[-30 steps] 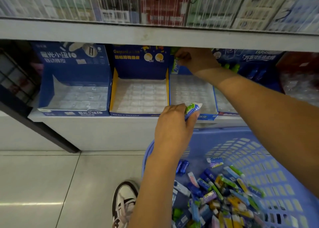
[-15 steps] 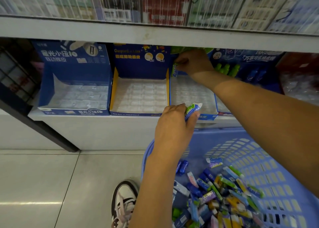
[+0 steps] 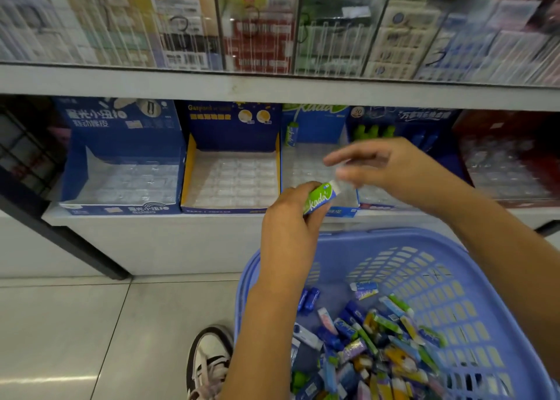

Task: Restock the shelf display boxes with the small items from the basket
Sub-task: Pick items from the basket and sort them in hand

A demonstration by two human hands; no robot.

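Green/blue Kada pack (image 3: 319, 198): held in L hand (image 3: 291, 221), fingers curled round its lower half, white end pointing up-right. Pack is in the air in front of the shelf edge (image 3: 145, 218), above the basket's far rim and just before the front of the Kada display box (image 3: 316, 124).

R hand (image 3: 391, 169): blurred. Fingers (image 3: 336, 159) loosely extended toward the pack's white end, grasping nothing that shows. Thumb tip just beside that end; contact y/n cannot tell (blur).

Kada display box: clear tray w/ rows of slots. One green pack (image 3: 291, 134) stands upright at back-left corner.

L of it: blue/yellow display box (image 3: 231, 127), clear slotted tray. Further L: blue display box w/ Chinese print (image 3: 121, 133), same kind of tray. R of the Kada box: another blue box (image 3: 403, 118) w/ green pieces (image 3: 375, 133) at the back, partly hidden behind R hand. Far R: red box (image 3: 500, 127), blurred.

Basket (image 3: 472, 278): lilac-blue plastic, slotted walls, below shelf level, lower R of view. Mixed small items (image 3: 378, 342) piled in its near part: blue, green, yellow, purple packs. Two dark blue ones (image 3: 309, 299) lie apart from the pile, near L forearm.

Upper shelf (image 3: 272, 89): packaged goods behind a clear front, blurred. Black/white shoe (image 3: 209, 360) on tiled floor (image 3: 75, 324), just L of basket.
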